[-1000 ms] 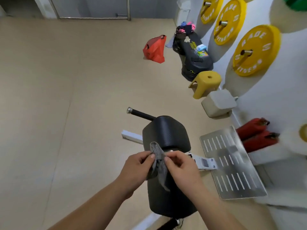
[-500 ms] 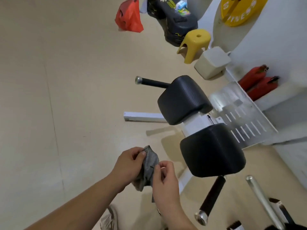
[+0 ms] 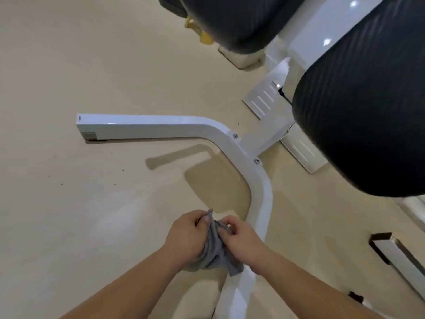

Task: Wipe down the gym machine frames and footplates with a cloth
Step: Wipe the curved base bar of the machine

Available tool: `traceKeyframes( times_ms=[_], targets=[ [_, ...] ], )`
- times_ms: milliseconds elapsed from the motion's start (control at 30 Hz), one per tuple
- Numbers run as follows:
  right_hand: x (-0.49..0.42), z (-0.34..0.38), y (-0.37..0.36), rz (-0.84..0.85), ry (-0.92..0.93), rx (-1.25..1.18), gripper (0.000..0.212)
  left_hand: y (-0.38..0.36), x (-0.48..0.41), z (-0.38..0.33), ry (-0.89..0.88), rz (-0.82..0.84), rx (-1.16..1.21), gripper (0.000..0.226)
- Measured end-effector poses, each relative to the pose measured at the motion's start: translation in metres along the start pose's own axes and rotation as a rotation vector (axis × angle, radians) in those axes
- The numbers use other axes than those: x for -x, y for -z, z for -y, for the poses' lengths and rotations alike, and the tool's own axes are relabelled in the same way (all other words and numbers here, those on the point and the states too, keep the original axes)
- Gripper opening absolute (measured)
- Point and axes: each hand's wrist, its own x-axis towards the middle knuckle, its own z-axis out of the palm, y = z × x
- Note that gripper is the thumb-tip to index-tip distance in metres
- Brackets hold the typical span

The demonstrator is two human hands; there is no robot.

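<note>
Beige floor (image 3: 69, 65) under a gym machine with a white frame (image 3: 161, 125); cloth (image 3: 216, 254) held in both hands at lower centre.
Two black ribbed pads occupy the upper right: the nearer pad (image 3: 368, 100) is the larger in view, the farther pad (image 3: 230, 19) is cut by the top edge. From left of centre the frame runs right, bends at two bolts and passes down to the bottom edge. A slotted metal footplate (image 3: 262, 100) lies right of centre, partly hidden behind the nearer pad. Left hand (image 3: 186, 236) and right hand (image 3: 241, 240) meet over the frame's lower run; contact with it cannot be confirmed. Each grip is clamped on the grey cloth: left fingers curl round the bunched fabric, right thumb and fingers pinch its upper part. One corner hangs down in front of the frame.
</note>
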Motion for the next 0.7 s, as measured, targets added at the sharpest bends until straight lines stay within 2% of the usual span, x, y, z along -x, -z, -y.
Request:
traceKeyframes(
  times_ms=[167, 233, 300, 400, 467, 533, 600, 700],
  targets=[
    [-0.060, -0.079, 0.001, -0.229, 0.142, 0.168, 0.011, -0.056, -0.074, 0.057, -0.100, 0.021, -0.007, 0.028],
    [-0.067, -0.099, 0.016, -0.331, 0.131, 0.211, 0.010, -0.074, -0.090, 0.067, -0.120, 0.034, 0.003, 0.026],
    [-0.065, -0.112, 0.046, -0.450, 0.095, 0.236, 0.010, -0.090, -0.097, 0.062, -0.134, 0.068, 0.009, 0.029],
    [-0.049, -0.119, 0.093, -0.681, 0.062, 0.370, 0.010, -0.106, -0.097, 0.032, -0.134, 0.188, 0.249, 0.031],
    [-0.045, -0.116, 0.110, -0.861, 0.050, 0.472, 0.007, -0.113, -0.103, 0.016, -0.140, 0.143, 0.288, 0.025],
    [-0.058, -0.116, 0.107, -0.977, 0.076, 0.575, 0.007, -0.118, -0.111, 0.014, -0.153, 0.099, 0.204, 0.027],
    [-0.085, -0.129, 0.081, -0.887, 0.074, 0.634, 0.017, -0.121, -0.118, 0.029, -0.140, 0.107, 0.046, 0.045],
    [-0.125, -0.172, 0.015, -0.505, -0.005, 0.748, 0.048, -0.118, -0.129, 0.061, -0.109, 0.126, -0.195, 0.055]
  ],
)
